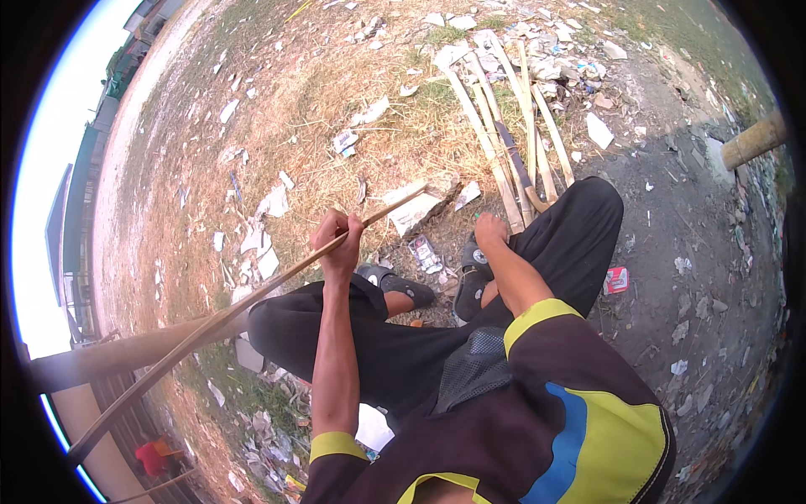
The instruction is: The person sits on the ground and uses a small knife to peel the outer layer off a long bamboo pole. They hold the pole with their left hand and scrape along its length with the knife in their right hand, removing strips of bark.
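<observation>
Gripping a long strip (pixel 252 298) near its far end, left hand (pixel 338 244) is closed; it looks light, springy, splintery. Right hand (pixel 489 231) rests loosely, empty, on knee.

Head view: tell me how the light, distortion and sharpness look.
Head view: hard daylight, sky blown out white at the left rim; fisheye bends the long bamboo strip held in the left hand; black vignette rings the frame; the right hand and the split bamboo pile stay fairly sharp; rim detail smears.
</observation>
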Action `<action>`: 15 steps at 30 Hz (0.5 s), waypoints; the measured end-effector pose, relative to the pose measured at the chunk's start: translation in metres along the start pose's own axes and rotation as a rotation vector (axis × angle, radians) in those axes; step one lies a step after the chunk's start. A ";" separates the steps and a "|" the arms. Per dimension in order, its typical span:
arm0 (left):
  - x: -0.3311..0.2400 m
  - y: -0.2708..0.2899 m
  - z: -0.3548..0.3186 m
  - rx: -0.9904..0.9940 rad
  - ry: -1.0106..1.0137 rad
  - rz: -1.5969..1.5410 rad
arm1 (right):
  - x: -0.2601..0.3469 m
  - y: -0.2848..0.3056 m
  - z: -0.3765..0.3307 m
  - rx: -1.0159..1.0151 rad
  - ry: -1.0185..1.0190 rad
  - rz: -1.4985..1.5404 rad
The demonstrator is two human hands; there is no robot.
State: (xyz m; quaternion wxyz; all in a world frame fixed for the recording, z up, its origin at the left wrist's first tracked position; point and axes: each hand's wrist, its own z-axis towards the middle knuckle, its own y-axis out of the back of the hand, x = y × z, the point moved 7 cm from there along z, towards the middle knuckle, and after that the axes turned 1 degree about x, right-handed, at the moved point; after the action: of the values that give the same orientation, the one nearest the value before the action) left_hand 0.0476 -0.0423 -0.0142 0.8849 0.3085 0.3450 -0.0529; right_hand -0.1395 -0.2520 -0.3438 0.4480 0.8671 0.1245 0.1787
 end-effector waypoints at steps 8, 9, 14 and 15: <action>0.011 0.002 0.002 -0.038 0.166 0.019 | 0.129 0.119 -0.083 -0.044 0.570 0.467; 0.013 0.004 0.001 -0.040 0.155 0.026 | 0.140 0.118 -0.097 -0.026 0.578 0.431; 0.021 0.004 -0.008 -0.016 0.164 0.010 | 0.131 0.092 -0.081 -0.029 0.599 0.213; 0.019 0.010 -0.004 -0.044 0.137 0.035 | 0.139 0.101 -0.082 -0.040 0.596 0.156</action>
State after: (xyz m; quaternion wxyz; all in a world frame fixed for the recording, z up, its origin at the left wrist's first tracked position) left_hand 0.0629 -0.0302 -0.0238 0.8667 0.2977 0.4002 -0.0084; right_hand -0.0421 -0.1971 -0.1895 0.3936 0.7745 0.1802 0.4613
